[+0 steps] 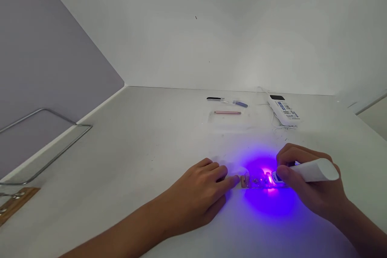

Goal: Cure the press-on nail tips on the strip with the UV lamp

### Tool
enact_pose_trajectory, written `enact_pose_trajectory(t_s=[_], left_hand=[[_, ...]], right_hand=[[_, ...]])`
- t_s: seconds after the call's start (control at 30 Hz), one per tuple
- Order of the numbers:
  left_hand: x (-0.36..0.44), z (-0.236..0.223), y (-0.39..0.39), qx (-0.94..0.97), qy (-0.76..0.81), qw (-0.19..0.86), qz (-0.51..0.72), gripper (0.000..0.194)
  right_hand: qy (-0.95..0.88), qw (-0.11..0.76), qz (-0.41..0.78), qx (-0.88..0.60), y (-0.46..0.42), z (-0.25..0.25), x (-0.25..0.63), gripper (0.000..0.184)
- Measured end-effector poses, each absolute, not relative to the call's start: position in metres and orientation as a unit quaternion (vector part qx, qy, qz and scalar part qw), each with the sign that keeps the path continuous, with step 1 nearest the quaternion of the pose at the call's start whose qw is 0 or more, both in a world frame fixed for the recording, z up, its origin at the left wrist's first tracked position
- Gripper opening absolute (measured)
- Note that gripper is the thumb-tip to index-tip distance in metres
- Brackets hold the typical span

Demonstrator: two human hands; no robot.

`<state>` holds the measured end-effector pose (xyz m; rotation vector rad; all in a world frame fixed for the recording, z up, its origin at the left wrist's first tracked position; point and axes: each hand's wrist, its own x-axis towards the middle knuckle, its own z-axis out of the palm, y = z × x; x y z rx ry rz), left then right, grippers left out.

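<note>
My right hand [314, 181] is closed around a white handheld UV lamp [317, 170]. Its lit end points left and throws violet light over a narrow clear strip [255, 180] on the table. Small shiny pieces sit along that strip, but the glare hides their detail. My left hand [205, 193] rests on the table to the left. Its index finger reaches out to the strip's left end, touching or nearly touching it, while the other fingers curl in. The strip's right end is hidden by the lamp and my right hand.
Behind the hands lie a pink pen-like tool [227, 112], a black-handled tool [215, 98] and a small blue-grey piece [240, 104]. A white power bank [283, 111] with a thin cable is at the back right. A bent metal wire [60, 155] and wooden piece [19, 203] stand left.
</note>
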<state>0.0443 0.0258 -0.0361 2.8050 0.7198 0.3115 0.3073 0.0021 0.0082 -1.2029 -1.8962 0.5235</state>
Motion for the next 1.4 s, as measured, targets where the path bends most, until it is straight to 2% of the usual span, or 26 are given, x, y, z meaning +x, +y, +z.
enact_pose_trajectory(t_s=[1.4], left_hand=[[0.045,-0.037,0.026,0.956,0.250,0.117,0.103,0.036]], right_hand=[[-0.751,0.408,0.220,-0.470,0.001,0.008,0.306,0.035]])
